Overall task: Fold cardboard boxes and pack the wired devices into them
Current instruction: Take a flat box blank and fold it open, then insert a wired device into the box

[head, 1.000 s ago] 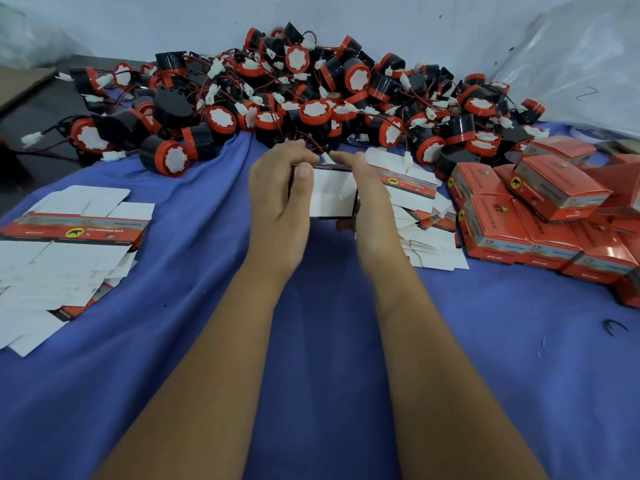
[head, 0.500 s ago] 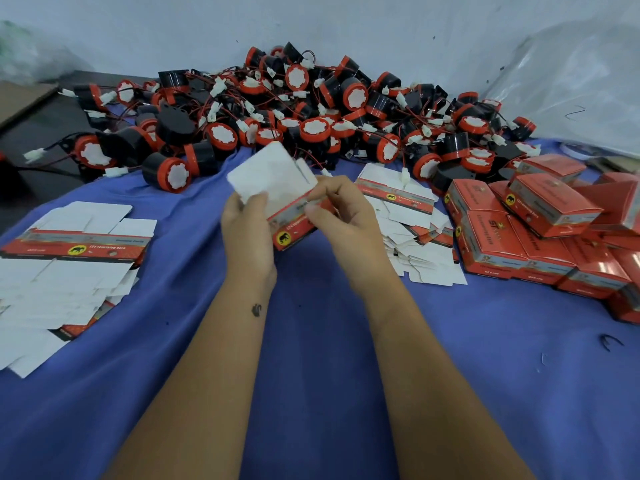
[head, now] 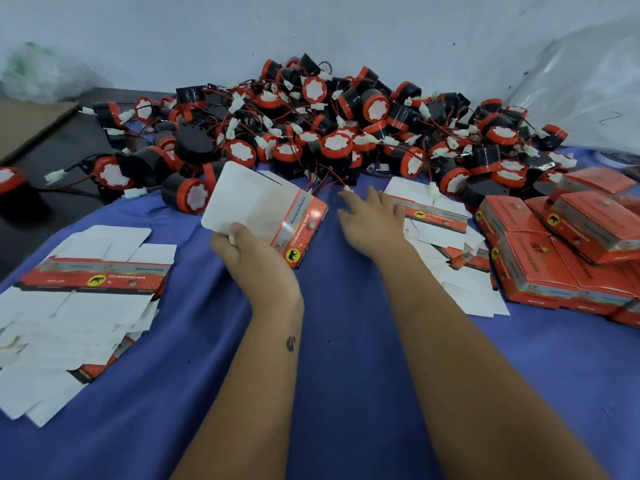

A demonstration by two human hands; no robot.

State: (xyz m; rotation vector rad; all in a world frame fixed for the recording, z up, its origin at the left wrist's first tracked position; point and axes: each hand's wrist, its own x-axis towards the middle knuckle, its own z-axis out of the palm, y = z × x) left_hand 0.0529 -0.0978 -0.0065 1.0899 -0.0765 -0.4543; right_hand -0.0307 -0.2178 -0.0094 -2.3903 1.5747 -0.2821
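Above the blue-clothed counter [head: 346, 393], the left hand [head: 254, 261] alone now grips the half-opened red-and-white cardboard box [head: 263, 216]. The right hand [head: 372, 223] has let go, fingers spread and empty, reaching toward the heap of black-and-red wired devices [head: 329, 133], probably to pick one for packing.

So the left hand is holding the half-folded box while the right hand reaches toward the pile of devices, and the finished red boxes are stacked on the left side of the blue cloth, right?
Not quite. The head view shows the finished red boxes stacked on the right side of the blue cloth; the left side holds flat unfolded blanks. The rest stands: the left hand holds the half-folded box, and the right hand reaches toward the pile of devices.
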